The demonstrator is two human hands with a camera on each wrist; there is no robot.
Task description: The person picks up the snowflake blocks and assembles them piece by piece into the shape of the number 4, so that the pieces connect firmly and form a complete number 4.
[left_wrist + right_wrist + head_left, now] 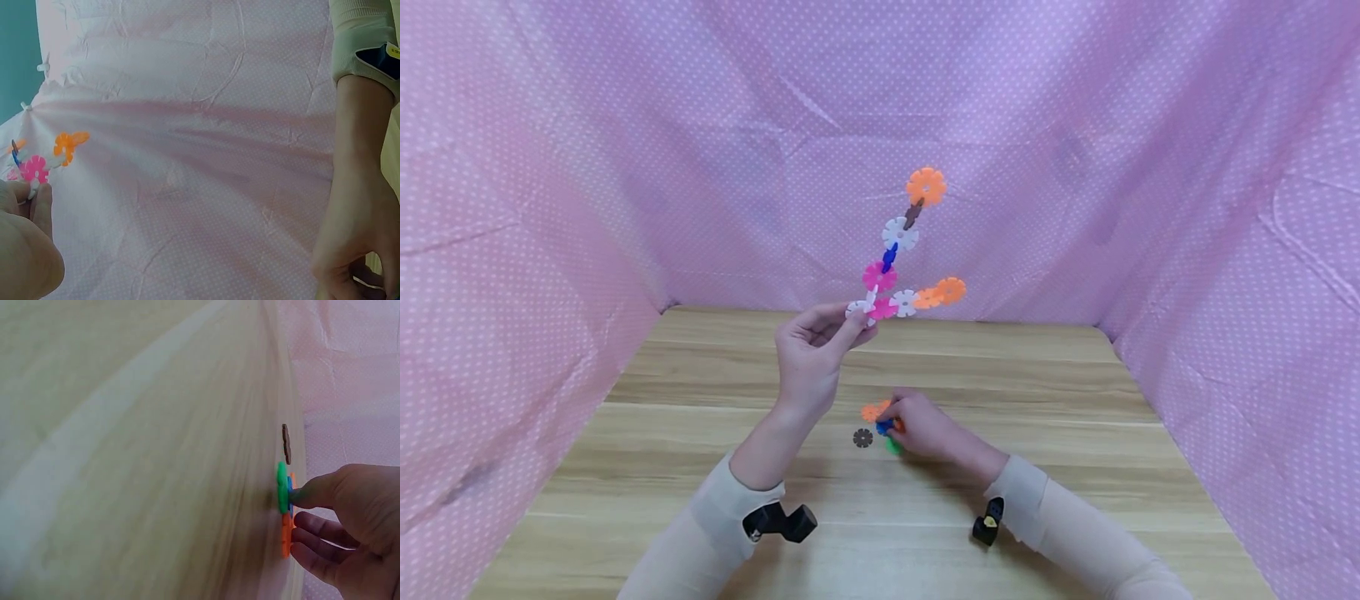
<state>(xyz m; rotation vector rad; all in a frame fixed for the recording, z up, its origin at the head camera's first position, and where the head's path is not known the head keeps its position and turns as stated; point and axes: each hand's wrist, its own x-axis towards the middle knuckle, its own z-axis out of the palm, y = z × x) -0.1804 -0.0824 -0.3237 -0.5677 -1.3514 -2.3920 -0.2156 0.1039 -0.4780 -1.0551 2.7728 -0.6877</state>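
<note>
Up in front, my left hand (811, 354) pinches a white snowflake disc (855, 312) between thumb and fingers. This disc is the corner of a V-shaped build of slotted discs. The upper branch has a pink disc (879, 276), a blue one (890, 257), a white, a brown and an orange disc (926, 187) at its tip. The lower branch runs through pink and white to orange discs (951, 290). Down at the table, my right hand (925, 425) pinches a blue disc (290, 482) amid loose discs. A green disc (282, 487) and orange discs (285, 536) lie against it.
A brown disc (862, 437) lies left of the right hand on the wooden table (715, 433). Pink dotted cloth (760, 125) hangs at the back and both sides. Dark wrist devices (778, 522) sit on both sleeves.
</note>
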